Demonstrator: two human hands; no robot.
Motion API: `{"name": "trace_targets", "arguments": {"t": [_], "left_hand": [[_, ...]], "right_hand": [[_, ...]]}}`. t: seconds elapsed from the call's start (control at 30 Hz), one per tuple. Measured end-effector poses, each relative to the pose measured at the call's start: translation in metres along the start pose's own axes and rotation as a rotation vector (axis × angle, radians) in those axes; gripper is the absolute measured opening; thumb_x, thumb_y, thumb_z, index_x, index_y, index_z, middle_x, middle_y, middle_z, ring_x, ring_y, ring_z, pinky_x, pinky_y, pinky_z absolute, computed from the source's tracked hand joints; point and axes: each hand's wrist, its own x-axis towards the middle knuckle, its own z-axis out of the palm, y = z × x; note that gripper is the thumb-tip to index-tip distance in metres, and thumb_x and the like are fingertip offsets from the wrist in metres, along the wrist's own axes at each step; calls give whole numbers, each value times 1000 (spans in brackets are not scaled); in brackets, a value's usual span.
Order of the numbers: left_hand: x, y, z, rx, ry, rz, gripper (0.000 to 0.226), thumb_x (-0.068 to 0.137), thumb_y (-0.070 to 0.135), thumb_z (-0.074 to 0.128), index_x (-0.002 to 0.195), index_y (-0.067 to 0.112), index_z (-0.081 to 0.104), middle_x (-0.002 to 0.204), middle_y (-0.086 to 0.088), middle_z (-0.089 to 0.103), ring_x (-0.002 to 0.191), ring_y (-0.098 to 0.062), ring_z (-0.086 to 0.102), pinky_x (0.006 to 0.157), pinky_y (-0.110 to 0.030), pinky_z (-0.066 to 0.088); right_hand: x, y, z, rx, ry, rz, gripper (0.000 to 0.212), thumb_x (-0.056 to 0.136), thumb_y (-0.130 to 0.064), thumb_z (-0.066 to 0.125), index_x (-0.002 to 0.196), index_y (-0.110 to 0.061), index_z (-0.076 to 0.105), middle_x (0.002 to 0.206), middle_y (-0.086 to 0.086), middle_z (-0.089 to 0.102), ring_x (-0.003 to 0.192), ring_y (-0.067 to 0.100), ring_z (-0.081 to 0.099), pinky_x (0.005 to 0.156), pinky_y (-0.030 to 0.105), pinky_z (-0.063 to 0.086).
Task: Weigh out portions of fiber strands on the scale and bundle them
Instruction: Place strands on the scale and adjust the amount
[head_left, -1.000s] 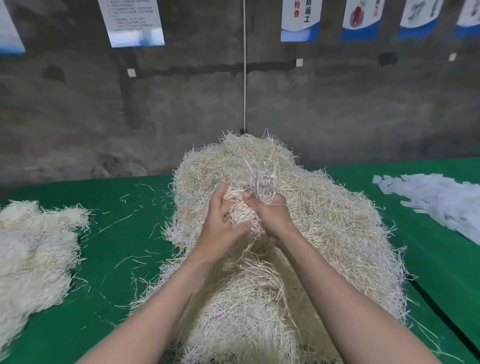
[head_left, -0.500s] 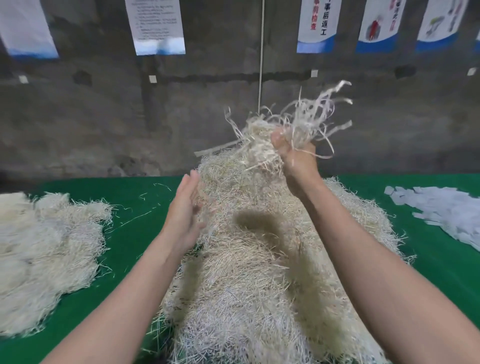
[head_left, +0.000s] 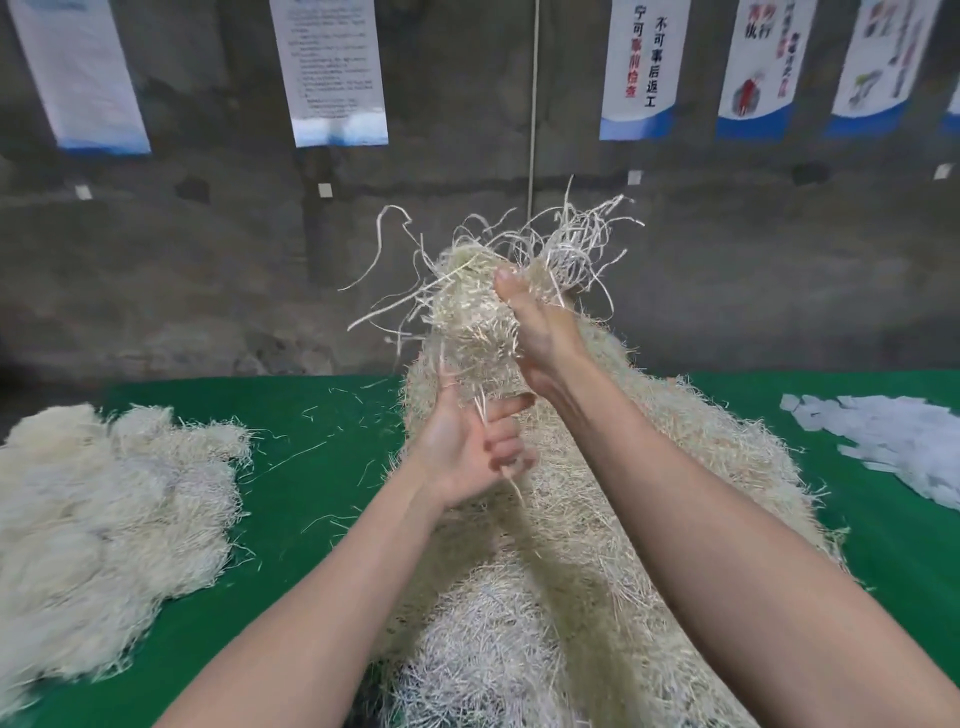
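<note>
A big heap of pale fiber strands (head_left: 649, 493) lies in the middle of the green table (head_left: 322, 467). My right hand (head_left: 540, 332) is raised above the heap and grips a tuft of strands (head_left: 519, 260) whose loose ends stick up and splay out. Below it, my left hand (head_left: 467, 441) has its fingers curled around the thin lower strands hanging from that tuft. No scale is in view.
A second, flatter pile of fiber strands (head_left: 98, 519) lies at the left of the table. White paper strips (head_left: 893, 447) are spread at the right edge. A grey wall with hanging posters (head_left: 332, 73) stands right behind the table.
My right hand has lifted a tuft up out of the heap. My left hand has gone from open beside the heap to curled around the tuft's hanging strands.
</note>
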Motion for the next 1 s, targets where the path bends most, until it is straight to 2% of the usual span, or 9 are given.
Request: {"name": "trace_targets", "arguments": {"t": [0.1,0.23,0.3,0.4,0.57,0.73,0.83,0.93,1.0], "left_hand": [[-10,15,-11,-182,187,150,35,96,41,43,85,11,57,53,6,35,41,-8,35,46,-24,42],[-19,21,-18,-82,278,121,38,92,38,48,113,7,50,110,-22,59,98,-37,58,89,-67,39],[-30,17,-24,-109,241,93,75,76,62,57,119,2,46,119,-33,55,108,-45,56,98,-66,35],[-55,4,-46,27,282,155,83,71,56,68,132,2,46,100,-24,68,98,-36,64,91,-40,50],[-97,-60,-97,743,854,154,74,89,57,43,147,14,26,145,-19,39,131,-33,40,105,-42,33],[-122,-105,-145,609,1005,264,58,97,40,45,144,10,26,148,-10,32,121,-14,34,95,-29,24],[-131,-122,-165,566,1071,213,54,98,36,44,140,9,23,143,-15,33,121,-22,37,97,-34,26],[-139,-139,-176,573,1127,82,47,98,35,43,137,16,23,138,-18,40,123,-33,41,108,-44,28],[-142,-149,-175,592,1121,-17,46,98,36,44,137,17,29,134,-21,47,120,-37,47,103,-48,36]], "right_hand": [[-8,2,-12,-191,41,-59,59,90,-46,54,127,0,48,66,-2,66,49,4,49,48,14,37],[-44,36,-11,-357,-192,-17,58,79,-62,47,122,-23,48,121,-2,49,113,12,49,82,-9,26],[-66,64,-6,-368,-283,16,29,82,-50,59,97,-32,42,105,-6,54,97,8,56,79,8,48],[-90,105,-7,-420,-324,77,16,87,3,59,102,0,60,97,16,67,83,11,66,68,18,55],[-135,151,-15,-434,-382,369,25,77,-19,76,82,0,61,96,29,64,89,37,65,60,11,51],[-171,178,-23,-331,-164,420,61,74,0,74,115,-26,36,93,3,59,67,15,67,60,37,58],[-196,189,-27,-523,-37,95,58,79,-8,71,112,-42,38,111,-23,48,89,-1,57,81,26,53],[-222,203,-21,-628,-430,37,82,81,-23,67,132,-63,18,147,-34,13,138,-5,16,113,29,23],[-235,219,-15,-764,-633,111,90,81,-33,67,135,-66,3,153,-25,-6,139,-3,-8,114,33,2]]}}
